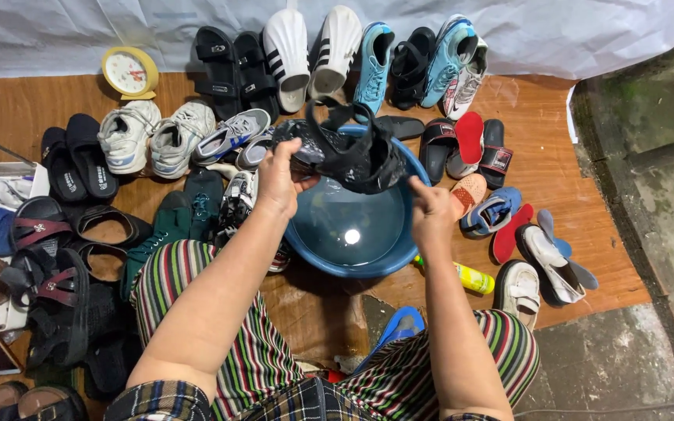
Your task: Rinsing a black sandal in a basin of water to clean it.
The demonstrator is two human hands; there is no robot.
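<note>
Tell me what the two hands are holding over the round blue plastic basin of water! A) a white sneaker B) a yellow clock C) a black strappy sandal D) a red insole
C: the left hand and right hand both grip a black strappy sandal just above the round blue plastic basin, while the white sneakers and the yellow clock lie untouched on the floor.

Both forearms outstretched, left hand (276, 181) and right hand (431, 212) clenched.
</note>
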